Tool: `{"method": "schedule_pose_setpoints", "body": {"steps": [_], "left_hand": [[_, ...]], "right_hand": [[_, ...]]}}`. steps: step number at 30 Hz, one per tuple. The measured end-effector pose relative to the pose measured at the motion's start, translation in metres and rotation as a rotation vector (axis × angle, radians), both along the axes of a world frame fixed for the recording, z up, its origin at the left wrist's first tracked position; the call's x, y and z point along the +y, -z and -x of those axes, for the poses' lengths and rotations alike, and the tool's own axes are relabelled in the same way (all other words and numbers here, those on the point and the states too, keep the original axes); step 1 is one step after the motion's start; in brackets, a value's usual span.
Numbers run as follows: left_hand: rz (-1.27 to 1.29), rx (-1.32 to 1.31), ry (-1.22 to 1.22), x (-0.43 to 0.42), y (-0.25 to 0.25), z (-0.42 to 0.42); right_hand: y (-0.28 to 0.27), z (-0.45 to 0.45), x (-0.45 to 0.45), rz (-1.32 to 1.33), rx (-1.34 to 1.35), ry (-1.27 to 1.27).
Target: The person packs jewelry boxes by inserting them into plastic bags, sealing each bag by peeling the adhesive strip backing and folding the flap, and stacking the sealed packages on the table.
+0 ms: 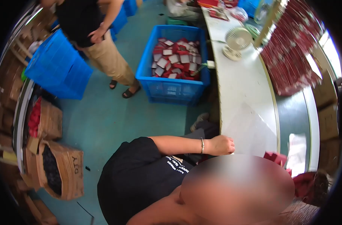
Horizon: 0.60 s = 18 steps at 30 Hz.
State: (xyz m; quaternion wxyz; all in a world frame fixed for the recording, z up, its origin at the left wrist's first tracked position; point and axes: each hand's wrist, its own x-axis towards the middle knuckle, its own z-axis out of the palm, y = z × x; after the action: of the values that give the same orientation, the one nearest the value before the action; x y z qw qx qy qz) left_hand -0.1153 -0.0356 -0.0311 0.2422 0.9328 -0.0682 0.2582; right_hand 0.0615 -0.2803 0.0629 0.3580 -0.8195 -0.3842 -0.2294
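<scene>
Neither my left hand nor my right hand shows. Close by, a co-worker in a black shirt (137, 180) leans at the white worktable (246, 90). The co-worker's closed hand (220, 145), with a bracelet at the wrist, rests at the table edge; what it holds, if anything, is hidden. Dark red pieces (276, 158) lie partly hidden behind the co-worker's blurred head. Beyond, a blue crate (171, 90) holds many small red and white pieces (174, 59).
Another person (107, 60) stands left of the crate, near stacked blue bins (58, 65). Open cardboard boxes (71, 170) sit on the floor at left. A fan (238, 39) stands on the table, with stacked dark red items (291, 56) to its right.
</scene>
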Motion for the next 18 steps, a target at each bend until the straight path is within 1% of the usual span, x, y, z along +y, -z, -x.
{"method": "schedule_pose_setpoints", "body": {"steps": [2, 4, 7, 9, 11, 14, 15, 18], "left_hand": [[0.042, 0.02, 0.022, -0.008, -0.004, -0.005], [0.104, 0.099, 0.026, -0.008, -0.012, -0.006], [0.226, 0.19, 0.039, 0.005, -0.018, 0.002], [0.258, 0.192, 0.037, 0.011, -0.021, 0.005], [0.315, 0.248, 0.06, 0.013, -0.022, 0.011], [0.162, 0.184, 0.008, 0.013, -0.02, 0.014], [0.13, 0.207, 0.025, 0.013, -0.025, 0.017], [0.081, 0.142, 0.159, 0.02, -0.021, 0.016]], "right_hand": [[0.007, 0.007, 0.009, 0.081, 0.042, -0.088], [0.04, 0.004, 0.006, 0.191, 0.246, -0.032], [0.048, -0.007, -0.003, 0.142, 0.208, -0.074], [0.045, -0.008, -0.006, 0.16, 0.2, -0.074], [0.047, -0.009, -0.014, 0.157, 0.236, -0.104], [0.042, -0.014, -0.006, 0.155, 0.289, -0.127], [0.04, -0.011, -0.008, 0.163, 0.316, -0.124], [0.035, -0.009, -0.005, 0.207, 0.312, -0.119]]}}
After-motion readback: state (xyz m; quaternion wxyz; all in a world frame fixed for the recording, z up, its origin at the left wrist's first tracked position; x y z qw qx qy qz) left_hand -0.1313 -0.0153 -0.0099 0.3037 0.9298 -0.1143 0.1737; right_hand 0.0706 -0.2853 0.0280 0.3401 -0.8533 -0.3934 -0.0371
